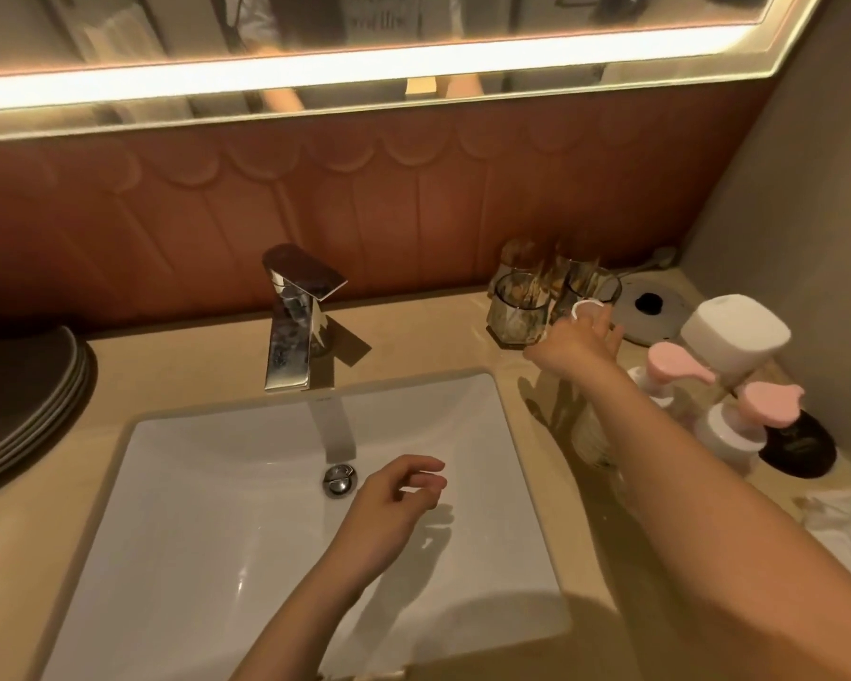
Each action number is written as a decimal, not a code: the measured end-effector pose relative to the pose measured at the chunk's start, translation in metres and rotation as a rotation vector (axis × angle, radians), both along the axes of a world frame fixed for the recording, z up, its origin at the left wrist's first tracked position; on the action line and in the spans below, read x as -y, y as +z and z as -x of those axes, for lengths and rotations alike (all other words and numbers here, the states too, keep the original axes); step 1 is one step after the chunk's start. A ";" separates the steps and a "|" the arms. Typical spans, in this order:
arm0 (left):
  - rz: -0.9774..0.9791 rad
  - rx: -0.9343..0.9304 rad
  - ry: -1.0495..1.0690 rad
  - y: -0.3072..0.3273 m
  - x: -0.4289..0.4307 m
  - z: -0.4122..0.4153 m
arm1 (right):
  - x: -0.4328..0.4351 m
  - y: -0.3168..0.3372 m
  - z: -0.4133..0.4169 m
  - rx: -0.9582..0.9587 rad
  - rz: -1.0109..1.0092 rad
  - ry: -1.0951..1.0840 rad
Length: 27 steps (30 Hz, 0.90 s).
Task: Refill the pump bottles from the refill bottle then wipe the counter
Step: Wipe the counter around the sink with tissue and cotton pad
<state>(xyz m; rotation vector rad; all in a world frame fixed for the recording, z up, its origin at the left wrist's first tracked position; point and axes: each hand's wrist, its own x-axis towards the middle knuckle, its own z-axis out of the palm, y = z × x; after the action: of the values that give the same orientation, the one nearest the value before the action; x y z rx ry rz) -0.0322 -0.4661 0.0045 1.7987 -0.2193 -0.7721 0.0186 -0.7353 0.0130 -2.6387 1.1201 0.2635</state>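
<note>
The right-hand grip (578, 344) pinched a small white cap (584, 308) beside the glass tumblers (517, 312). The left-hand grip (394, 493) hung released over the sink (217, 484). Two pink-topped pump bottles (679, 368) stood on the tabletop (413, 331), right of the forearm.

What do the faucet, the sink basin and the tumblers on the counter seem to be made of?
Faucet: polished chromed metal; it mirrors its surroundings. Sink basin: probably white glazed ceramic; smooth, with bright glints. Tumblers: clear glass or acrylic, I cannot tell which; you see through the walls.
</note>
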 end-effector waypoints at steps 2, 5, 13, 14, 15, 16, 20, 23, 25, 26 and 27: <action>-0.006 -0.004 -0.001 -0.001 -0.003 -0.001 | -0.002 -0.002 0.003 0.024 0.055 0.021; -0.009 -0.012 0.018 -0.002 -0.010 -0.002 | -0.012 -0.001 0.012 0.144 0.159 0.099; 0.045 -0.100 0.169 -0.005 -0.030 0.005 | -0.096 0.008 0.063 0.756 -0.526 0.109; 0.075 -0.175 0.209 -0.005 -0.032 0.008 | -0.108 0.007 0.070 0.805 -0.639 0.096; 0.116 -0.275 0.252 -0.005 -0.034 0.012 | -0.121 0.006 0.078 0.848 -0.731 0.103; 0.166 -0.393 0.293 -0.004 -0.036 0.015 | -0.131 0.004 0.084 0.882 -0.805 0.119; 0.416 -0.837 0.412 -0.009 -0.046 0.028 | -0.167 -0.007 0.103 0.912 -0.960 0.209; 0.463 -0.875 0.433 -0.010 -0.055 0.034 | -0.178 -0.011 0.109 0.938 -0.978 0.231; 0.426 -0.795 0.417 -0.008 -0.060 0.038 | -0.179 -0.011 0.114 0.954 -0.966 0.225; 0.399 -0.742 0.408 -0.007 -0.062 0.039 | -0.179 -0.010 0.115 0.957 -0.966 0.223; 0.365 -0.680 0.400 -0.006 -0.064 0.041 | -0.179 -0.010 0.117 0.960 -0.960 0.227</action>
<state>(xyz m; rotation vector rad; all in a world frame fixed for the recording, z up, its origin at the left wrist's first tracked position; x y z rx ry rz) -0.0728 -0.4022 -0.0014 1.1073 0.4132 -0.9321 -0.0986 -0.5566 0.0032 -1.6361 0.2360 -0.3338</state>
